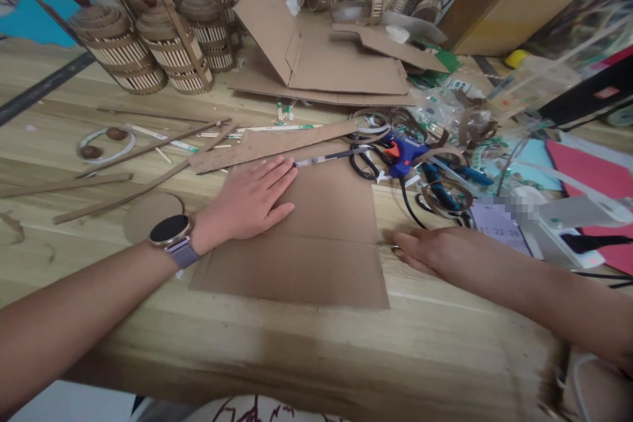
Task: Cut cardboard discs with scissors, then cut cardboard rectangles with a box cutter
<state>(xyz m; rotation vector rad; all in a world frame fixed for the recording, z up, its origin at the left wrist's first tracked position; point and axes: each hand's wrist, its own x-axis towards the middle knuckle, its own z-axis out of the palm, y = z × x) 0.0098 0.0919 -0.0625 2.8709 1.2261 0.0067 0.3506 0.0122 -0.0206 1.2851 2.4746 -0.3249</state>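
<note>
A flat brown cardboard sheet (316,237) lies on the wooden table (306,349) in front of me. My left hand (250,201), with a watch on its wrist, rests flat on the sheet's upper left part, fingers stretched out. My right hand (435,254) lies palm down at the sheet's right edge, fingers extended towards it and touching the edge. Just beyond my left fingertips lie a metal ruler (329,157) and a long cardboard strip (271,145).
Scissors (366,161), a blue glue gun (408,155) and cardboard rings clutter the right. Woven cardboard baskets (148,46) and folded cardboard (321,53) stand at the back. Thin strips (138,151) and a cardboard disc (148,214) lie to the left.
</note>
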